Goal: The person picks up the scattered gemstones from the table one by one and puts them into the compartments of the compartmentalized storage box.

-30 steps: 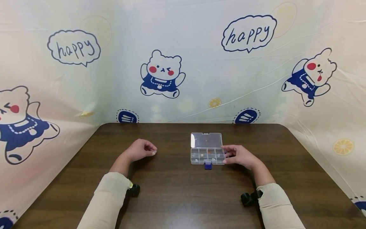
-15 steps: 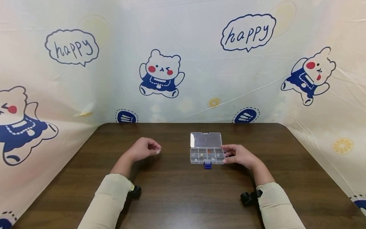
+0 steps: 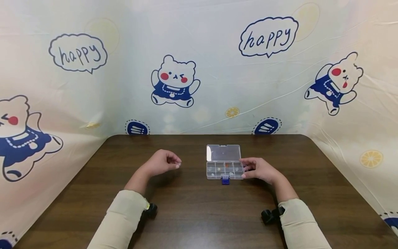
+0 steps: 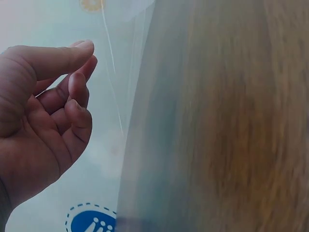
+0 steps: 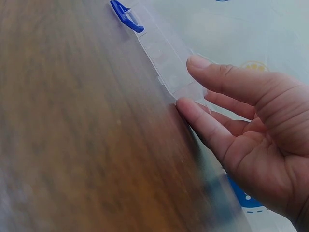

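A clear plastic compartment box (image 3: pixel 216 176) stands on the table with its lid (image 3: pixel 224 153) raised at the back. Small pale and orange bits lie in several compartments; their kind is too small to tell. On the front edge hangs a blue latch (image 3: pixel 225 181). My right hand (image 3: pixel 262 169) grips the box's right end, thumb toward the front and fingers toward the back. To the left of the box, above the tabletop, my left hand (image 3: pixel 161 163) pinches a tiny shiny piece (image 3: pixel 179 164) between thumb and fingertips. In the left wrist view the fingertips hide that piece.
The brown wooden table (image 3: pixel 199 214) extends around the box and both hands. A pale cloth (image 3: pixel 217 76) printed with cartoon bears hangs behind and along the sides. Black wrist cameras (image 3: pixel 271 216) sit at both cuffs.
My left hand has moved right, toward the box, with the tiny shiny piece in its fingertips. The right hand and the box have stayed in place.
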